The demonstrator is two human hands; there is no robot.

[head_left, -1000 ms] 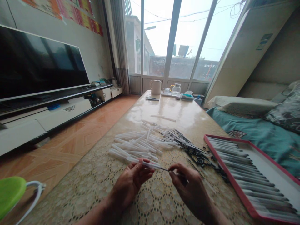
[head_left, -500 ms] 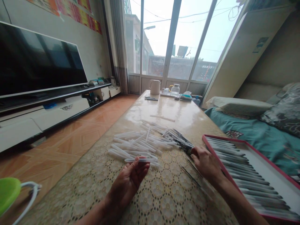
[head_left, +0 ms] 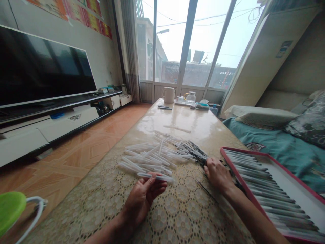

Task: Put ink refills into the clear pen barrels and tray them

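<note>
My left hand (head_left: 143,196) is closed on a translucent white pen barrel (head_left: 154,176), pinched lengthwise between thumb and fingers. Just beyond it lies a loose heap of similar white barrels (head_left: 144,157) on the patterned tablecloth. My right hand (head_left: 218,173) is bent over the near end of a bunch of thin dark pen refills (head_left: 191,149), its fingers curled in against them. What sits between those fingertips is hidden. One separate dark refill (head_left: 205,188) lies on the cloth to the left of my right wrist.
Right of my right arm stands a shallow pink-edged box (head_left: 275,159) with a row of pens (head_left: 274,193) inside. A single white barrel (head_left: 177,129) lies beyond the heap. Farther off are a beige jug (head_left: 169,95) and a glass pot (head_left: 190,98). A green stool (head_left: 11,211) is at left.
My right hand has shifted slightly left and curled lower over the near end of the refills. The left hand still holds its barrel, and the view has shifted slightly.
</note>
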